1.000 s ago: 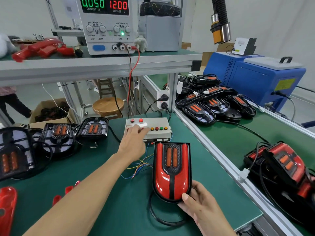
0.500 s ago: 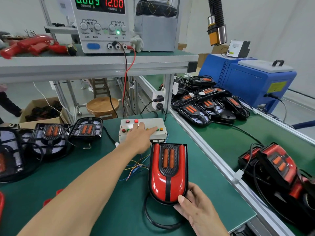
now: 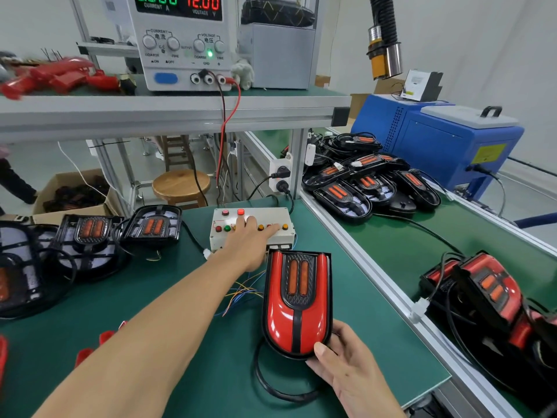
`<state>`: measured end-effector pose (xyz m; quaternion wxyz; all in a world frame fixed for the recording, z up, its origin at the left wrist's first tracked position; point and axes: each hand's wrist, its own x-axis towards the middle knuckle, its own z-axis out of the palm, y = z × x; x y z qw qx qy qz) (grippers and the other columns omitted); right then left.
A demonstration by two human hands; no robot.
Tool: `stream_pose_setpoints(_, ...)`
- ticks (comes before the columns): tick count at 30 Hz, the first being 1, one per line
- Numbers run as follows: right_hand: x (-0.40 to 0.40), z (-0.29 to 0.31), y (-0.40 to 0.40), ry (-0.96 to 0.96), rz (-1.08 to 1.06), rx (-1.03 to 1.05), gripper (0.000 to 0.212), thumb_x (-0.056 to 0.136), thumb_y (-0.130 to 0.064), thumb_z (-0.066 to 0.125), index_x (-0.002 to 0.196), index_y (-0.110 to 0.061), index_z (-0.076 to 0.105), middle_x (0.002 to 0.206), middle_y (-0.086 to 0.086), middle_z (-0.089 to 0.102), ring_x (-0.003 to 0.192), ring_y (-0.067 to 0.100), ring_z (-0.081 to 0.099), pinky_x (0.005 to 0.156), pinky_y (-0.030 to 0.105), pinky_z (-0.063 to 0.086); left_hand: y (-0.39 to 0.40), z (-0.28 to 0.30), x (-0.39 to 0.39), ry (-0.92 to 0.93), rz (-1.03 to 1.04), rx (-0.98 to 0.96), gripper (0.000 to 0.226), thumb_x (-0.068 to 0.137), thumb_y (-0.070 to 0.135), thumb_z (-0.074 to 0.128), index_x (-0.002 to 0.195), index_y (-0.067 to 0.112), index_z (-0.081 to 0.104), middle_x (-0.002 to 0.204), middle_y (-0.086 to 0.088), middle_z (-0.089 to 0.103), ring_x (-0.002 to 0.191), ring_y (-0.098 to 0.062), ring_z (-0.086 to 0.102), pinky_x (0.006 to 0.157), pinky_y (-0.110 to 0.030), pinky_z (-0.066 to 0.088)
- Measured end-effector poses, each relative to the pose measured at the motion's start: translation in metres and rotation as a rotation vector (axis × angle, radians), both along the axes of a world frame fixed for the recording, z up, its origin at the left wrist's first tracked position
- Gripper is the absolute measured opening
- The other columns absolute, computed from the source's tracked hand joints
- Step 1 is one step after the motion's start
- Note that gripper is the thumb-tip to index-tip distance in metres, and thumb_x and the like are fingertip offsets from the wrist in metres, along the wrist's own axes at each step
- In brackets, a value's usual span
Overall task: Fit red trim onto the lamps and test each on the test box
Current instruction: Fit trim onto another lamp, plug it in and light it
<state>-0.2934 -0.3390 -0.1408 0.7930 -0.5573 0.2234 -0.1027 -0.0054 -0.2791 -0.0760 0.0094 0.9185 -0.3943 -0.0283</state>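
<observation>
The left hand (image 3: 250, 242) reaches far forward with a long straight arm and rests on top of the white test box (image 3: 251, 229). Its fingers lie stretched out flat over the row of buttons. The right hand (image 3: 343, 360) stays close to the body. Its thumb and fingers curl around the near end of the lamp (image 3: 297, 303) and hold it.

One lamp sits on the green table (image 3: 180, 342), just in front of the test box. It is shiny red with a black stripe down the middle, a black rim and two orange bars near the top. A black cable (image 3: 271, 384) loops out from under it.

Two black lamps without red trim (image 3: 120, 229) lie side by side to the left of the box. A pile of black lamps (image 3: 367, 182) sits on the next table to the right; the count is hard to tell. The power supply (image 3: 184, 40) on the shelf shows 12.00 in red.
</observation>
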Motion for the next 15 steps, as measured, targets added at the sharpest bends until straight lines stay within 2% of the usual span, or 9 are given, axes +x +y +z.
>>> stream_pose_setpoints(4, 0.0, 0.001, 0.001, 0.006, -0.017, 0.014, 0.036, 0.098, 0.001, 0.059, 0.132, -0.009, 0.054, 0.124, 0.011, 0.072, 0.12, 0.027, 0.067, 0.106, 0.047, 0.052, 0.0, -0.003, -0.002, -0.008, -0.008, -0.023, 0.09, 0.094, 0.004, 0.058, 0.159, 0.046, 0.013, 0.148, -0.017, 0.03, 0.142, -0.041, 0.019, 0.106, -0.049, 0.039)
stream_pose_setpoints(9, -0.001, 0.002, 0.002, -0.005, -0.019, 0.029, 0.036, 0.099, 0.001, 0.058, 0.132, -0.009, 0.054, 0.124, 0.013, 0.072, 0.119, 0.029, 0.068, 0.096, 0.037, 0.058, 0.001, -0.002, -0.002, -0.016, -0.016, -0.042, 0.085, 0.096, 0.008, 0.057, 0.159, 0.045, 0.015, 0.145, -0.015, 0.034, 0.139, -0.038, 0.024, 0.105, -0.047, 0.041)
stream_pose_setpoints(12, -0.002, 0.0, 0.002, -0.041, -0.039, 0.047, 0.036, 0.098, 0.004, 0.057, 0.132, -0.007, 0.055, 0.123, 0.015, 0.072, 0.119, 0.03, 0.068, 0.099, 0.041, 0.057, 0.01, -0.003, -0.004, 0.033, -0.076, -0.274, 0.057, 0.101, 0.015, 0.05, 0.152, 0.035, 0.037, 0.128, -0.005, 0.05, 0.125, -0.027, 0.042, 0.1, -0.04, 0.043)
stream_pose_setpoints(14, -0.002, 0.001, 0.004, -0.076, -0.07, 0.077, 0.038, 0.095, 0.004, 0.059, 0.131, -0.006, 0.056, 0.122, 0.017, 0.072, 0.118, 0.032, 0.068, 0.096, 0.04, 0.058, 0.021, -0.003, -0.008, 0.131, -0.105, -0.44, 0.026, 0.102, 0.02, 0.051, 0.126, 0.029, 0.058, 0.105, 0.007, 0.058, 0.103, -0.018, 0.056, 0.082, -0.028, 0.046)
stream_pose_setpoints(15, -0.002, 0.002, 0.004, -0.095, -0.09, 0.104, 0.04, 0.091, 0.003, 0.062, 0.13, -0.004, 0.057, 0.12, 0.018, 0.072, 0.116, 0.032, 0.069, 0.092, 0.039, 0.06, 0.027, -0.002, -0.012, 0.211, -0.102, -0.478, 0.012, 0.102, 0.023, 0.054, 0.109, 0.031, 0.061, 0.095, 0.013, 0.059, 0.092, -0.012, 0.057, 0.072, -0.021, 0.043)
